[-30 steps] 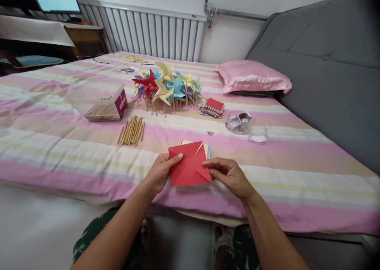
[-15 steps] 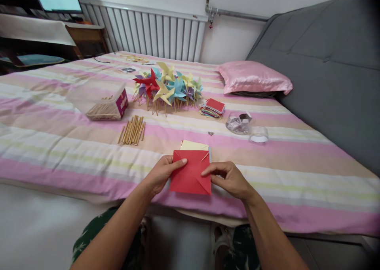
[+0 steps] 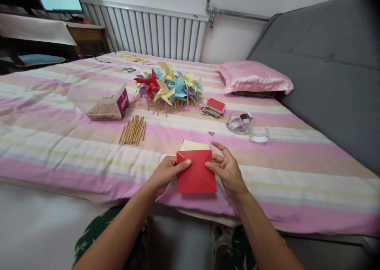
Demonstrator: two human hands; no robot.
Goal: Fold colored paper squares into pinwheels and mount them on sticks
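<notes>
A square sheet of red paper [image 3: 196, 179] with slits cut in from its corners hangs between my hands at the bed's front edge. My left hand [image 3: 170, 171] pinches its left side, thumb on the face and fingers behind. At the right side, my right hand [image 3: 227, 169] has its thumb on the face and some fingers behind the edge, while the index finger is raised. Just beyond the red sheet, a small stack of paper with a pale yellow sheet [image 3: 194, 145] on top lies on the bed, partly hidden.
Gold sticks [image 3: 134, 131] lie left, before a clear box of sticks [image 3: 103, 110]. Several finished pinwheels [image 3: 169, 86] stand in a cluster behind. To the right are a paper stack [image 3: 214, 107], tiny metal pieces [image 3: 211, 133], a clear tub [image 3: 239, 123] and a tape roll [image 3: 259, 135].
The red paper has shifted slightly right. My right hand has turned from fingers over the face to thumb in front, with its index finger lifted.
</notes>
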